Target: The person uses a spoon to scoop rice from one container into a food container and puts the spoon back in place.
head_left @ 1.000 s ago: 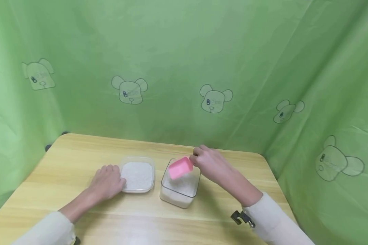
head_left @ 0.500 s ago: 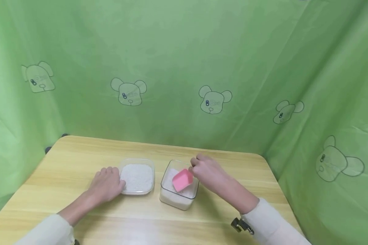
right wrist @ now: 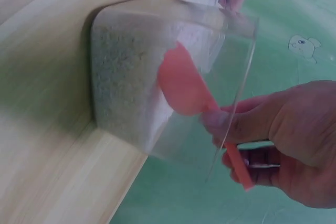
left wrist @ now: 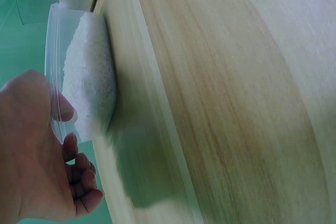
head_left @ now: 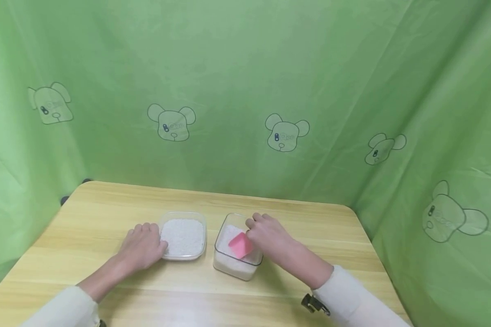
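My right hand [head_left: 270,236] holds a pink scoop [head_left: 240,245] by its handle. The bowl of the scoop dips into white rice inside a tall clear container [head_left: 235,271]; in the right wrist view the scoop [right wrist: 184,82] shows through the clear wall, its edge in the grains. My left hand [head_left: 141,247] grips the near-left rim of a shallower clear plastic container [head_left: 184,257], which also holds rice. In the left wrist view, the thumb of the left hand [left wrist: 37,150] laps over the rim of this container, with the other fingers curled outside.
Both containers stand side by side on a light wooden table [head_left: 180,295], with a narrow gap between them. A green curtain [head_left: 229,68] printed with bear heads surrounds the table at the back and sides.
My right hand has lowered the scoop from above the tall container down into its rice, tilting it. The left hand stays on the rim of the shallow container.
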`<control>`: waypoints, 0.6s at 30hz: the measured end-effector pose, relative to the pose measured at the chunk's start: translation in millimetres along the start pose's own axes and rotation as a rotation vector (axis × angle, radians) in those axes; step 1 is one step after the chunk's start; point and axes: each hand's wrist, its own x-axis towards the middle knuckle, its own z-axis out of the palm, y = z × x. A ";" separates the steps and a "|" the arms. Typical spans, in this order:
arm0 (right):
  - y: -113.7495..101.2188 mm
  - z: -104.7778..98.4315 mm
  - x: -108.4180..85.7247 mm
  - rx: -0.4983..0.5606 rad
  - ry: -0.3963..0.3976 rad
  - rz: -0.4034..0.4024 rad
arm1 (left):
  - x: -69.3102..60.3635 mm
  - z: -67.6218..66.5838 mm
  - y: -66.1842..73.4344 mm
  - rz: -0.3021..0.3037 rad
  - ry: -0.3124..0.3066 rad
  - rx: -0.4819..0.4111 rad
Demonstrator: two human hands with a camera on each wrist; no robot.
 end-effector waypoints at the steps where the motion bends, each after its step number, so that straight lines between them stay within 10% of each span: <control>1: -1.7 -0.5 0.7 0.000 -0.006 0.003 | -0.3 0.1 0.0 0.001 0.003 0.001; 18: -14.4 0.6 5.9 0.021 -0.026 0.017 | -0.8 -0.3 0.7 0.003 -0.007 -0.015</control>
